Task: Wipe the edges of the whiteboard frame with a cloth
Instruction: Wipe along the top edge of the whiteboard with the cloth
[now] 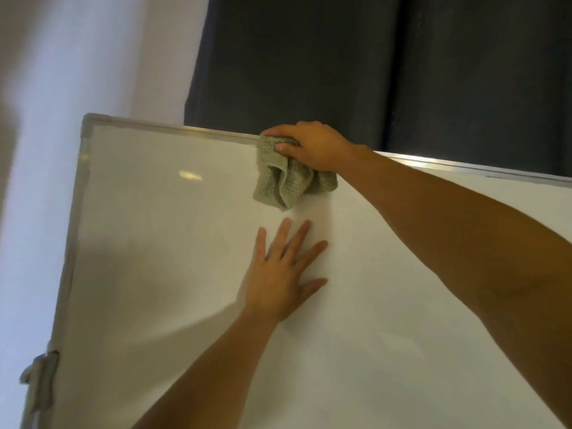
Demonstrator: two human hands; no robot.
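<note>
Flat on the board (154, 258) the open left hand (281, 274) steadies it; the cloth (288, 181) is gripped by the right hand (312, 147) against the top frame (185, 129).

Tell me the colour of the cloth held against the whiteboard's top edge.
Pale sage green cloth, with a nubbly woven texture; seen in the head view.

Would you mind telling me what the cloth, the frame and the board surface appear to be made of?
Cloth: soft woven or knitted fabric, dull green, with a ribbed texture and limp folds. Frame: probably aluminium, silvery with a brushed sheen and bright glints. Board: smooth glossy white, likely coated; it mirrors a light.
</note>
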